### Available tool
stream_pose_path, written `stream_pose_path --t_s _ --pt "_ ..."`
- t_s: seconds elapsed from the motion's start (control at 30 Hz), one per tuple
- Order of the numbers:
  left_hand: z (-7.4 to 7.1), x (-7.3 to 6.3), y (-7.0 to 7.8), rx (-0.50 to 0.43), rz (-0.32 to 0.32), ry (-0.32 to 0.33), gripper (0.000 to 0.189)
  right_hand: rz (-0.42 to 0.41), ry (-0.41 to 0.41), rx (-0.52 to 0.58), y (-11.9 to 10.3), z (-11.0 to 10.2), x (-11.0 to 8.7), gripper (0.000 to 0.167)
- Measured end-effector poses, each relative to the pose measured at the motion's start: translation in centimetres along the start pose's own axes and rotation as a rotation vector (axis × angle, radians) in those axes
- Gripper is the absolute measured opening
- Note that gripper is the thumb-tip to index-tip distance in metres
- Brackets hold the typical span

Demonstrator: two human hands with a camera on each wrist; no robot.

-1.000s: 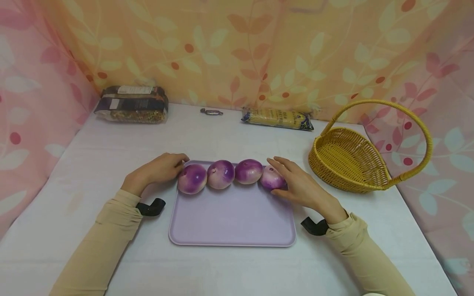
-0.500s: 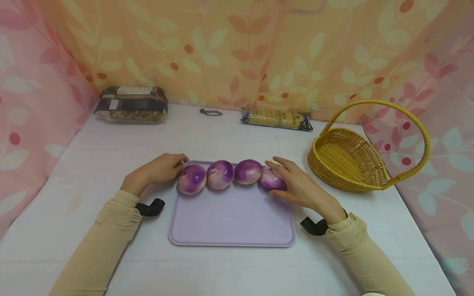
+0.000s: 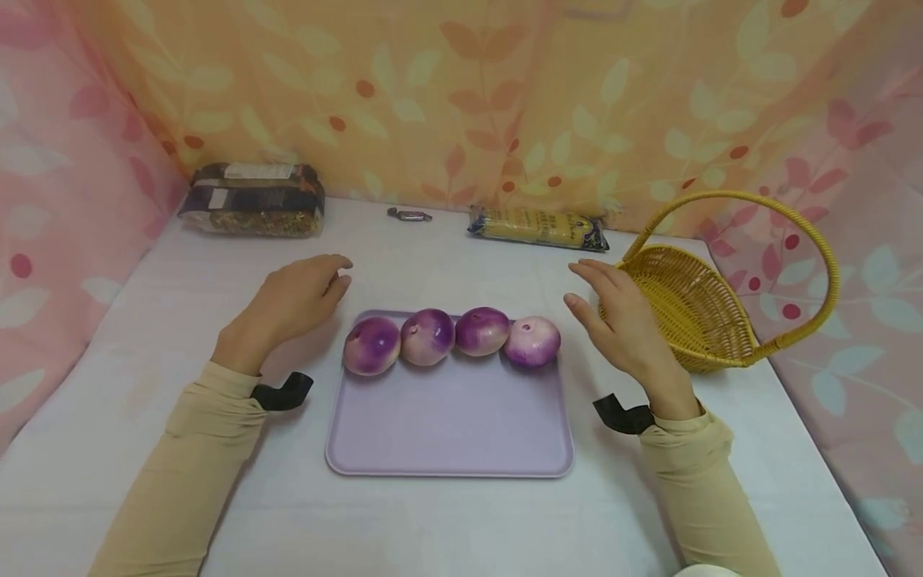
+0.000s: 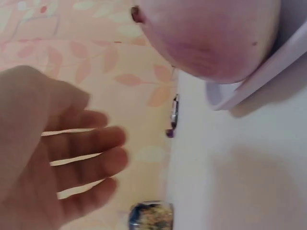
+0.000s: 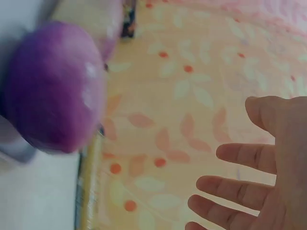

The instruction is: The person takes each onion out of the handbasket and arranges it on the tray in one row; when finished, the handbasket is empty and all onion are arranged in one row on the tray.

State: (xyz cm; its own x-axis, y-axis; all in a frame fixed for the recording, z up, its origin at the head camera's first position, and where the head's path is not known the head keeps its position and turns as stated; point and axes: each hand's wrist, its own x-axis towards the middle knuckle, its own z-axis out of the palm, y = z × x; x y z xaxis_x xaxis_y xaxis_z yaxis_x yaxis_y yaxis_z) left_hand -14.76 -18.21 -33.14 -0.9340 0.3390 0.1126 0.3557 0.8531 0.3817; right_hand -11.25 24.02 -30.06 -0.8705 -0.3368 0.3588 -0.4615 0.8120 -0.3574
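Note:
Several round, glossy purple-and-white vegetables, turnip-like, stand in a row along the far edge of a lilac tray (image 3: pixel 447 425). The leftmost vegetable (image 3: pixel 372 346) has my left hand (image 3: pixel 288 303) just beyond it to the left, raised, with fingers loosely bent and nothing held. In the left wrist view that hand's spread fingers (image 4: pixel 91 160) are apart from the vegetable. To the right of the rightmost vegetable (image 3: pixel 532 342), my right hand (image 3: pixel 626 320) is raised and holds nothing. Its straight, spread fingers (image 5: pixel 240 189) show in the right wrist view, and it overlaps the basket's left side in the head view.
A yellow wicker basket (image 3: pixel 721 358) with a tall handle stands at the right. Along the back lie a bag of mixed grains (image 3: pixel 252 202), a small wrapped candy (image 3: pixel 409 215) and a yellow packet of noodles (image 3: pixel 537 227). Patterned curtains (image 3: pixel 447 96) enclose the white table.
Both hands have let go of the end vegetables and lifted away, the left back and leftward, the right back and rightward. The row on the tray looks the same.

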Motion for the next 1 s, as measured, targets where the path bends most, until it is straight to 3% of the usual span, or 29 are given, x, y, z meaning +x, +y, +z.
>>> stream_pose_path --t_s 0.13,0.27,0.37,0.47,0.53,0.6,0.73,0.87,1.0 --pt "-0.5 0.1 0.3 0.105 0.025 0.217 0.037 0.006 0.112 -0.007 0.7 -0.7 0.0 0.044" --pt "-0.5 0.2 0.3 0.209 0.086 0.420 0.040 0.025 0.151 -0.035 1.4 -0.9 -0.3 0.045" --pt "-0.5 0.1 0.3 0.248 0.110 0.503 0.042 0.032 0.149 -0.047 1.7 -0.8 -0.4 0.045" --pt "-0.7 0.0 0.3 0.247 0.107 0.511 0.042 0.032 0.142 -0.055 1.8 -0.8 -0.2 0.045" --pt "-0.8 -0.1 0.4 0.240 0.091 0.470 0.042 0.037 0.132 -0.060 1.7 -0.7 -0.2 0.045" --pt "-1.0 -0.2 0.6 0.217 0.068 0.383 0.043 0.043 0.118 -0.059 1.5 -0.6 -0.1 0.046" --pt "-1.3 -0.4 0.8 0.105 0.073 0.120 0.047 0.039 0.066 -0.059 1.0 0.1 0.0 0.047" --pt "-0.8 -0.6 1.1 -0.042 0.110 -0.121 0.059 -0.026 0.008 -0.082 0.4 1.5 0.2 0.050" --pt "0.1 -0.6 1.9 -0.086 0.169 -0.209 0.070 -0.108 -0.066 -0.089 -0.2 3.0 0.2 0.052"
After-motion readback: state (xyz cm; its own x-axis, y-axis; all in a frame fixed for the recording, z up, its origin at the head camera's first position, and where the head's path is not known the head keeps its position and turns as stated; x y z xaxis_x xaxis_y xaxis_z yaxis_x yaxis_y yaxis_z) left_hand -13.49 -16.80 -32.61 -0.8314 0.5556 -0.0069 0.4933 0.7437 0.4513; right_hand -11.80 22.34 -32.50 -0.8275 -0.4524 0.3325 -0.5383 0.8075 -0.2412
